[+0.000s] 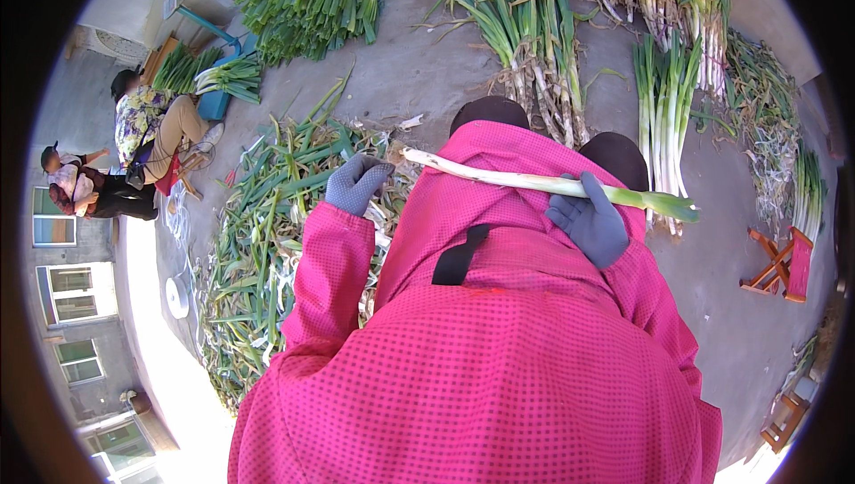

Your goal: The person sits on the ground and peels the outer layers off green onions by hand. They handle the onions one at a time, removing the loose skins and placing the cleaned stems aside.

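One long green onion (pixel 507 179) lies across my lap, its white root end to the left and its cut green end to the right. My right hand (pixel 591 220), in a grey glove, holds the stalk near the green part between thumb and fingers. My left hand (pixel 359 183), gloved too, is just left of the root end, thumb and fingertips together on what may be a wisp of roots; I cannot tell. Beyond my knees lie untrimmed green onions (pixel 544 70) with dirty roots. Peeled green onions (pixel 664 110) lie to the right of my right knee.
A heap of leaf scraps (pixel 260 237) spreads on my left. Bundled green onions (pixel 320 3) lie at the upper left, near a blue platform scale (pixel 214 104). Two people are farther left, one seated (pixel 150 116), one standing (pixel 87 183). A folding stool (pixel 785 267) stands at right.
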`<control>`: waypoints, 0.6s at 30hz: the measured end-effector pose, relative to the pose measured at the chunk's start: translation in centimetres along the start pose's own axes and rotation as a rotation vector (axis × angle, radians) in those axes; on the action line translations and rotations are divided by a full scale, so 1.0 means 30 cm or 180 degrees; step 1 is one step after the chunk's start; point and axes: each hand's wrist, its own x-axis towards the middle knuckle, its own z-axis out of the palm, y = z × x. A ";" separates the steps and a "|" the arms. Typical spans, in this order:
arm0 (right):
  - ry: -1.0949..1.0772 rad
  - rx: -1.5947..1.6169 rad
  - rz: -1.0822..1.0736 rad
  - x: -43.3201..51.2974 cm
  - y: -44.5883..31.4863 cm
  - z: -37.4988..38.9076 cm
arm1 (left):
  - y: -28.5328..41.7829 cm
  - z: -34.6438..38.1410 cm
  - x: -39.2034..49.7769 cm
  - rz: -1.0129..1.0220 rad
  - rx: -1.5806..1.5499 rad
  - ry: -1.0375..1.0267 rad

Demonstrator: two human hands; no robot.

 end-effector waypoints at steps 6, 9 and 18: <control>-0.0200 0.0056 -0.0119 -0.002 0.008 -0.010 | -0.238 -0.153 -0.039 0.0442 0.2409 0.0041; -0.0389 0.0135 -0.0304 -0.004 0.016 -0.020 | -0.213 -0.155 -0.060 -0.0008 0.2484 0.0153; -0.1020 0.0566 -0.0725 -0.020 -0.033 -0.080 | -0.023 0.052 0.013 0.0206 0.0851 -0.0199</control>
